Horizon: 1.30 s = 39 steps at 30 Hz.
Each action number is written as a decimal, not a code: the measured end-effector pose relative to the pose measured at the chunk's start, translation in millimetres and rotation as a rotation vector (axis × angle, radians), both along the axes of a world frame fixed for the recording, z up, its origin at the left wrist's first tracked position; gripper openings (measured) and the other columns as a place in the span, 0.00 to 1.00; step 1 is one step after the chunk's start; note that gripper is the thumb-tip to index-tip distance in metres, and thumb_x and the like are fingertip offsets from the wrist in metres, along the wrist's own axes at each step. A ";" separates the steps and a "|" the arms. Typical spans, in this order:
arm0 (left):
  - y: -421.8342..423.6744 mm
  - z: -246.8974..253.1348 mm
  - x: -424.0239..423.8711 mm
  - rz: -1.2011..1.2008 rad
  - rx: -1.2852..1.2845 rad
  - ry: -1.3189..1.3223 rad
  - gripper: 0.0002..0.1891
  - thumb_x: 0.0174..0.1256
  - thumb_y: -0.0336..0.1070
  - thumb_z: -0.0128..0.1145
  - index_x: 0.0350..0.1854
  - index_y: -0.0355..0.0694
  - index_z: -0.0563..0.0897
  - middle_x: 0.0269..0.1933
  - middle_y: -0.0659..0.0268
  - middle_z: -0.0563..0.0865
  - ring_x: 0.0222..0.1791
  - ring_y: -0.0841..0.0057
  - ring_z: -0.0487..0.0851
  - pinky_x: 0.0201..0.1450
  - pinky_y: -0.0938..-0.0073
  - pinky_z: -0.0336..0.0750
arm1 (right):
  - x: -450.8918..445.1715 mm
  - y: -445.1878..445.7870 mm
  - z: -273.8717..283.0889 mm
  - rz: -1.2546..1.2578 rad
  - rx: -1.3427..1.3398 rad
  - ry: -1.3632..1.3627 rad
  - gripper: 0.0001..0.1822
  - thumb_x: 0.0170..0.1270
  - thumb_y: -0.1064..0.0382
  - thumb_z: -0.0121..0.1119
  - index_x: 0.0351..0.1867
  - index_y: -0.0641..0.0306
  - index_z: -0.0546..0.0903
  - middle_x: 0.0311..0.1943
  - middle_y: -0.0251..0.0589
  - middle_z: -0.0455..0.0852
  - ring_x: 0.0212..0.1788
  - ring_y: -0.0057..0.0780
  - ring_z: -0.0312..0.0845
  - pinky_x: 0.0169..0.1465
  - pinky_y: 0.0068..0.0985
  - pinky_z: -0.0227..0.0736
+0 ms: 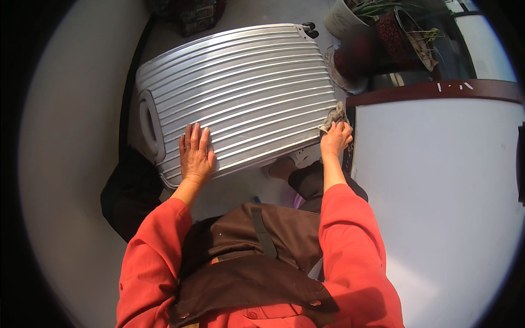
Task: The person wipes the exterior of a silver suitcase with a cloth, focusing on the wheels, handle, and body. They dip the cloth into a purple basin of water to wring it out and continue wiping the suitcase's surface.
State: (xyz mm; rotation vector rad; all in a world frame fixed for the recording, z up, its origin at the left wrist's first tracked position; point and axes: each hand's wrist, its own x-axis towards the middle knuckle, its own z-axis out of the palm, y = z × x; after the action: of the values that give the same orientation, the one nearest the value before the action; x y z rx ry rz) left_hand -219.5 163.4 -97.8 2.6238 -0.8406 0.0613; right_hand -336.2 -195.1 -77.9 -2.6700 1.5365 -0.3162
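A silver ribbed hard-shell suitcase (246,90) lies before me, its handle at the left and black caster wheels at the top right corner. My left hand (197,153) rests flat on the ribbed face near the lower left corner, fingers a little apart, holding nothing. A crumpled beige-grey cloth (338,115) is gripped in my right hand (336,137), pressed at the suitcase's lower right corner. Part of that corner is hidden by the hand and cloth.
Potted plants in a white pot (344,20) and a dark red pot (389,41) stand beyond the suitcase's right end. A white panel with a dark red wooden edge (434,91) is on the right. A pale wall (74,123) rises at the left. A patterned dark item (197,16) lies at the top.
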 end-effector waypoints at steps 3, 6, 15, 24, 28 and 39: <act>8.5 -5.0 -0.2 0.022 0.027 -0.018 0.31 0.59 0.38 0.51 0.68 0.47 0.65 0.72 0.59 0.60 0.75 0.58 0.51 0.73 0.53 0.47 | 20.4 88.0 -6.4 -0.031 -0.104 -0.161 0.22 0.66 0.57 0.55 0.60 0.59 0.73 0.64 0.49 0.62 0.61 0.52 0.59 0.61 0.46 0.60; 9.8 -3.6 0.6 0.020 0.036 -0.015 0.30 0.60 0.39 0.50 0.68 0.47 0.65 0.72 0.59 0.60 0.75 0.58 0.50 0.74 0.54 0.45 | 3.7 196.3 -14.0 0.276 -0.009 -0.294 0.28 0.57 0.64 0.63 0.61 0.55 0.74 0.63 0.49 0.62 0.61 0.53 0.57 0.63 0.46 0.57; 12.2 -4.4 2.2 0.023 0.033 -0.050 0.29 0.60 0.39 0.49 0.67 0.46 0.66 0.72 0.59 0.61 0.75 0.58 0.52 0.74 0.54 0.46 | 0.3 132.0 -20.0 0.211 -0.061 -0.394 0.25 0.63 0.65 0.57 0.63 0.55 0.72 0.64 0.45 0.62 0.62 0.49 0.57 0.65 0.42 0.55; 10.9 -7.2 -1.2 0.024 0.036 -0.044 0.29 0.59 0.38 0.50 0.66 0.46 0.67 0.72 0.58 0.61 0.75 0.57 0.52 0.73 0.53 0.47 | 17.6 108.4 -22.8 -0.197 0.035 -0.395 0.24 0.68 0.63 0.51 0.65 0.62 0.66 0.62 0.62 0.61 0.60 0.58 0.59 0.62 0.46 0.60; 7.4 -4.1 -0.4 0.014 0.030 -0.017 0.29 0.59 0.37 0.50 0.67 0.46 0.66 0.72 0.58 0.61 0.75 0.58 0.52 0.73 0.54 0.46 | -13.4 244.4 -27.9 0.243 0.266 -0.484 0.32 0.59 0.66 0.60 0.67 0.60 0.66 0.63 0.61 0.55 0.65 0.58 0.52 0.65 0.46 0.53; 21.6 17.1 -43.8 0.082 -0.072 0.083 0.30 0.61 0.39 0.58 0.66 0.42 0.66 0.70 0.52 0.60 0.74 0.55 0.52 0.72 0.51 0.49 | -17.4 142.1 14.1 0.527 0.096 -0.103 0.23 0.55 0.68 0.64 0.56 0.57 0.79 0.47 0.45 0.69 0.52 0.46 0.62 0.54 0.39 0.66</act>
State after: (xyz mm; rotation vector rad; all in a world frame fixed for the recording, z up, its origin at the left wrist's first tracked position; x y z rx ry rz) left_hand -263.3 185.1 -80.8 2.5736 -0.6904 0.0051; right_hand -353.7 -53.0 -63.8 -2.7941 0.7542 -0.3304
